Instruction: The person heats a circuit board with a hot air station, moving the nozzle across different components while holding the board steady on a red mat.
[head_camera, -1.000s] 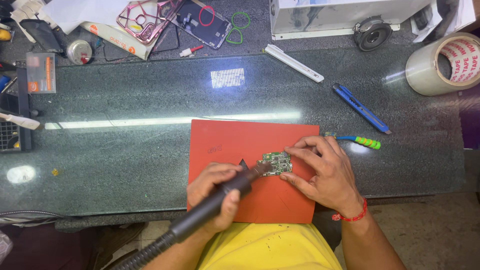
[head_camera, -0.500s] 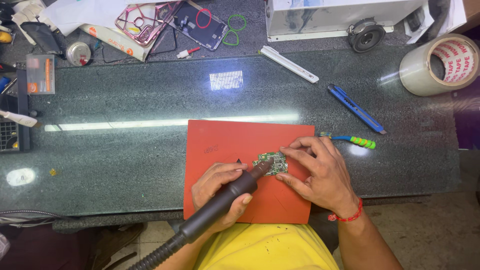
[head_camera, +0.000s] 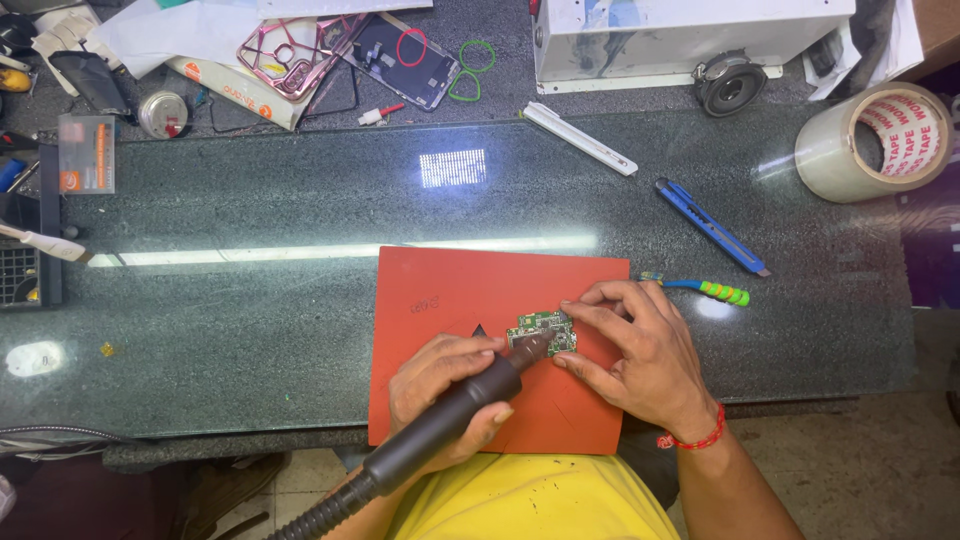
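Two hands: left hand (head_camera: 445, 385) and right hand (head_camera: 635, 355), both over the red mat (head_camera: 450, 290).
One board: a small green circuit board (head_camera: 543, 331) lies on the mat, near its right side.
One tool: a dark hot air wand (head_camera: 440, 425) with a ribbed hose; its tip is on or just above the board.
Left hand: wrapped tight around the wand.
Right hand: fingers spread narrow, tips pressing the board's right edge; it holds nothing else.
Board and hands: the board sits between them, right hand touching it, left hand just beside.
Two cutters: a blue one (head_camera: 712, 226) and a white one (head_camera: 580, 138), well apart from the hands.
One tape roll (head_camera: 872, 142): round, clear, red print, far right.
One orange box (head_camera: 86, 153): small, flat, far left.
One white machine (head_camera: 690, 35): at the top.
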